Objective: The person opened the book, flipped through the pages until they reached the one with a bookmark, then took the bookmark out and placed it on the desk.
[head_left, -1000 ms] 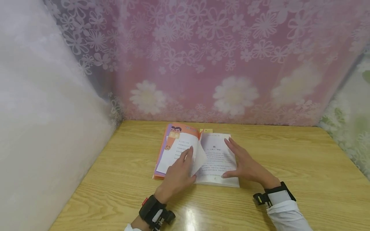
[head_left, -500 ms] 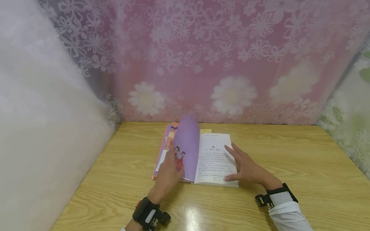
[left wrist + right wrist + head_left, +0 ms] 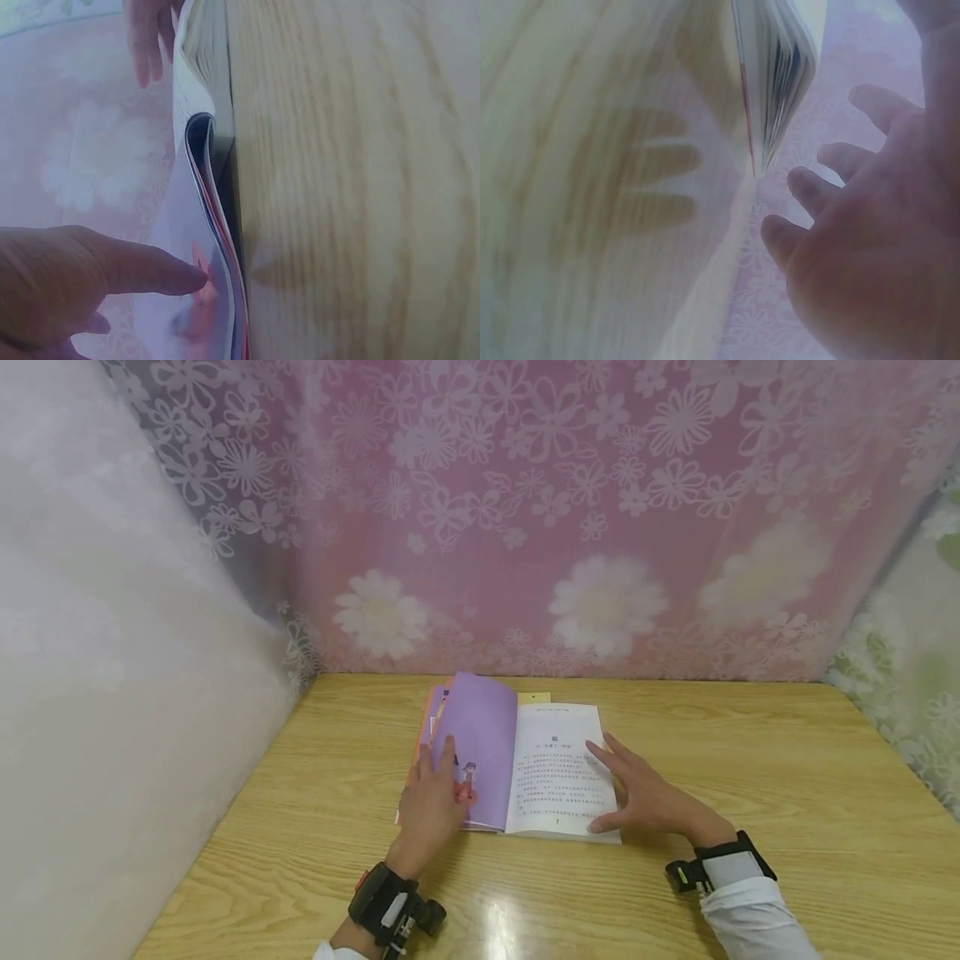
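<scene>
Head view: your book (image 3: 528,777) lies open on the wood-grain desk (image 3: 285,843), toward its far edge and between your two hands. Its left side shows a purple page (image 3: 483,718) with a small printed figure low down; its right side shows a white page (image 3: 558,777) of printed text. A yellow piece (image 3: 535,698) shows just beyond the far edge of the book, close to the spine. Your left hand (image 3: 430,802) rests on the lower left of the purple page, its fingers extended and slightly apart. Your right hand (image 3: 648,797) is at the outer edge of the white page, fingers and thumb spread, the tips over the margin. You wear a black strap with a small camera on each wrist. A pink flowered curtain (image 3: 465,527) hangs behind the desk.

Left wrist view: one straight digit of your left hand lies over the purple page, beside the red print. The leaves bend up toward the spine in a fold.

Right wrist view: your right-hand fingers are apart, with nothing clamped, beside the page stack. You cannot tell here whether they touch the paper.
</scene>
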A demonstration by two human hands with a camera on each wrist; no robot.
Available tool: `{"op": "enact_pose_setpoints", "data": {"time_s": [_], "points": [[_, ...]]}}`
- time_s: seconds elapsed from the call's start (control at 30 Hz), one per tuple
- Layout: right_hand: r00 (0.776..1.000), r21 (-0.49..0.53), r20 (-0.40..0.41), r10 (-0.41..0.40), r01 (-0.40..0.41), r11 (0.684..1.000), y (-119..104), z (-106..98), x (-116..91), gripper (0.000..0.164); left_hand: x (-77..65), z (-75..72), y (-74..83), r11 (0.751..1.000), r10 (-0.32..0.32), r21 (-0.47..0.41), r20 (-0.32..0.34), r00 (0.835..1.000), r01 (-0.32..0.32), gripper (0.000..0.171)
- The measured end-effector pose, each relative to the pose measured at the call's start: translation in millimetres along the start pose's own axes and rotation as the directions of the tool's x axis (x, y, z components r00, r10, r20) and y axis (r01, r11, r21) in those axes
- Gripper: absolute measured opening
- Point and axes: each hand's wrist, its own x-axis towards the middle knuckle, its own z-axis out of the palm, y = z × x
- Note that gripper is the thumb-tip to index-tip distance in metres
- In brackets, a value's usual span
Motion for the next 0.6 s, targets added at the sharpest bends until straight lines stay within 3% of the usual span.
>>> {"op": "enact_pose_setpoints", "data": {"time_s": [0.1, 0.2, 0.33, 0.47, 0.6], "points": [[1.000, -0.011, 0.009, 0.001, -0.001, 1.000, 1.3, 1.0, -0.1, 0.112, 0.7, 2.6, -1.4, 0.999, 0.031, 0.010, 0.025, 0.999, -0.031, 0.070], [1.000, -0.022, 0.024, -0.001, 0.001, 1.000, 2.6, 1.9, 0.1, 0.112, 2.4, 4.9, -1.1, 0.992, 0.127, -0.019, 0.059, 0.990, -0.126, 0.066], [0.999, -0.030, 0.040, -0.008, 0.009, 1.000, 4.4, 2.3, 1.4, 0.111, 4.6, 6.9, 1.0, 0.968, 0.240, -0.113, 0.166, 0.957, -0.223, 0.060], [0.999, -0.042, 0.043, -0.022, 0.024, 0.999, 5.8, 2.8, 4.1, 0.110, 4.5, 6.1, 1.9, 0.955, 0.275, -0.188, 0.282, 0.919, -0.228, 0.068], [0.998, -0.041, 0.034, -0.050, 0.052, 0.998, 7.1, 2.7, 7.2, 0.109, 3.2, 2.8, 1.8, 0.953, 0.294, -0.175, 0.358, 0.886, -0.246, 0.069]]}}
